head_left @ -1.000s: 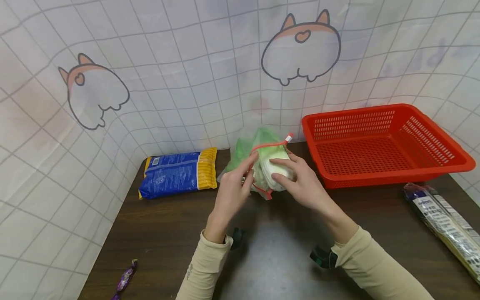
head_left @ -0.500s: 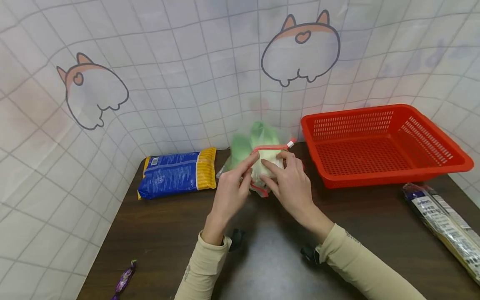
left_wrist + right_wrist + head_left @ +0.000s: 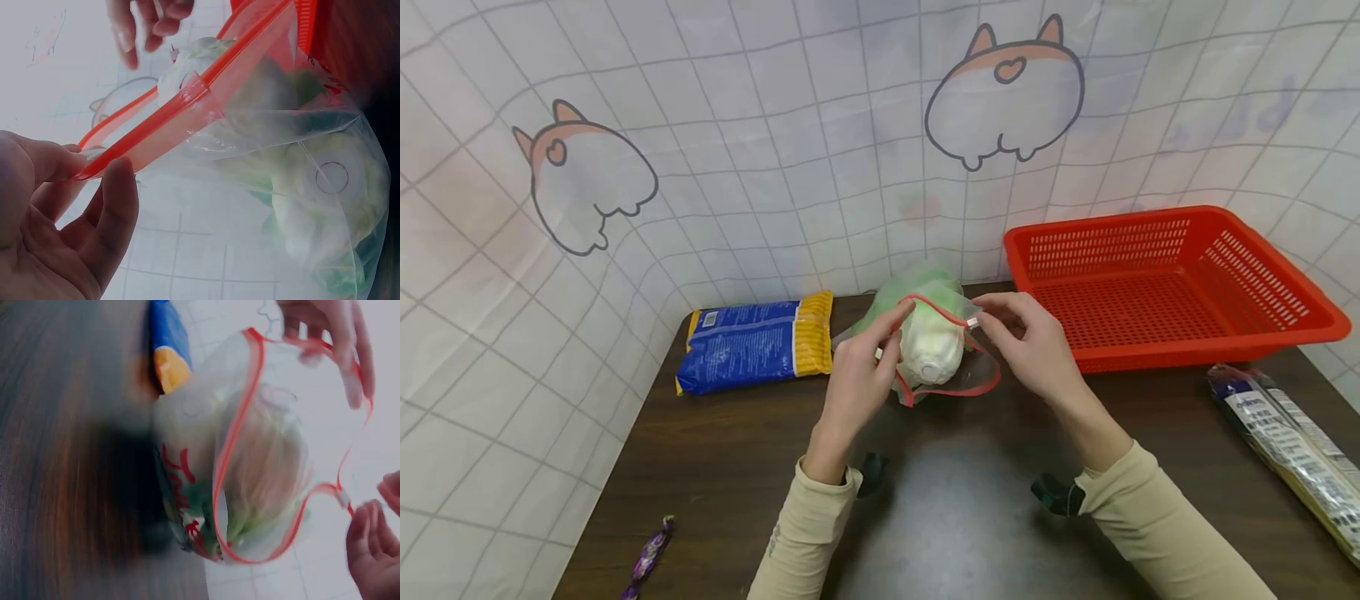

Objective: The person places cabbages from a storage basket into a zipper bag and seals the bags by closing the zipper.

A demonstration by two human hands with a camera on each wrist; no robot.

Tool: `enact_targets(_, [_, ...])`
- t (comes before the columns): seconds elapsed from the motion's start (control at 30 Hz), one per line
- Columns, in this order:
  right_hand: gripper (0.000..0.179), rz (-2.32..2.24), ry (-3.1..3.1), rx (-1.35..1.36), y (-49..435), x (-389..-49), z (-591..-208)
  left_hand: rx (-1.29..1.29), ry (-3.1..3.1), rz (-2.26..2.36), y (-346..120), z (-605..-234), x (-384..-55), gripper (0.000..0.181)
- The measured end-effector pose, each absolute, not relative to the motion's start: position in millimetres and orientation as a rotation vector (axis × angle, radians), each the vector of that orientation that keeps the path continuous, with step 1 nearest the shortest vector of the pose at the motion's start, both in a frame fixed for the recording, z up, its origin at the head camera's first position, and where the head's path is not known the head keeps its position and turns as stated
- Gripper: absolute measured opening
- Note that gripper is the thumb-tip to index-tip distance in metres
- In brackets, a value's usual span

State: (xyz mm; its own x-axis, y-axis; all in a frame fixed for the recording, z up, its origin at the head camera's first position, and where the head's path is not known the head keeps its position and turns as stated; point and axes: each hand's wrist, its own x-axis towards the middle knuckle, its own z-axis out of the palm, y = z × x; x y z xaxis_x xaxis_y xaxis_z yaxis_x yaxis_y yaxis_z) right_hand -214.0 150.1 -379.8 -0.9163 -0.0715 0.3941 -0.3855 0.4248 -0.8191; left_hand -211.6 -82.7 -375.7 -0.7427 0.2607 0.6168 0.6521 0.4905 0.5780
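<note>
A clear zip bag with a red zip edge stands mouth towards me at the table's back. Inside is a Chinese cabbage, pale base facing me, green leaves towards the wall. The left wrist view shows a second cabbage base through the plastic. My left hand pinches the red edge on the left between thumb and fingers. On the right, my right hand pinches the bag's upper corner beside the white slider. The mouth gapes between both hands. Printed red lettering shows on the bag's side.
Right of the bag stands a red plastic basket. A blue and yellow packet lies to the left. A purple wrapped candy lies near left, a long clear packet far right. A patterned sheet hangs behind.
My right hand pressed the cabbage's base into the bag, then let go and moved right to the slider corner. The mouth's lower edge now swings out wider. The left hand has barely moved.
</note>
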Motion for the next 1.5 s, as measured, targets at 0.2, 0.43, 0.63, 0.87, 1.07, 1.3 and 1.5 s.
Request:
enact_targets(0.2, [0.033, 1.557, -2.637, 0.353, 163, -220, -382, -0.758, -2.3, -1.147, -84, -375, -211, 0.038])
enact_targets(0.43, [0.029, 1.636, -2.719, 0.49, 166, -224, -386, -0.772, -2.311, -1.121, -83, -376, -210, 0.037])
enact_targets(0.63, [0.026, 1.734, -2.62, 0.456, 163, -228, -380, -0.776, -2.32, -1.124, -85, -374, -209, 0.038])
enact_targets(0.87, [0.03, 1.991, -2.244, 0.332, 160, -236, -355, -0.738, -2.265, -1.162, -90, -370, -210, 0.044])
enact_targets(1.07, [0.024, 2.282, -1.833, 0.327, 150, -252, -333, -0.688, -2.377, -1.316, -96, -367, -208, 0.052])
enact_targets(1.3, [0.02, 2.336, -1.686, 0.354, 138, -263, -325, -0.611, -2.794, -1.291, -107, -370, -206, 0.064])
enact_targets(1.5, [0.021, 2.336, -1.676, 0.342, 134, -266, -322, -0.858, -2.962, -1.204, -112, -375, -206, 0.065])
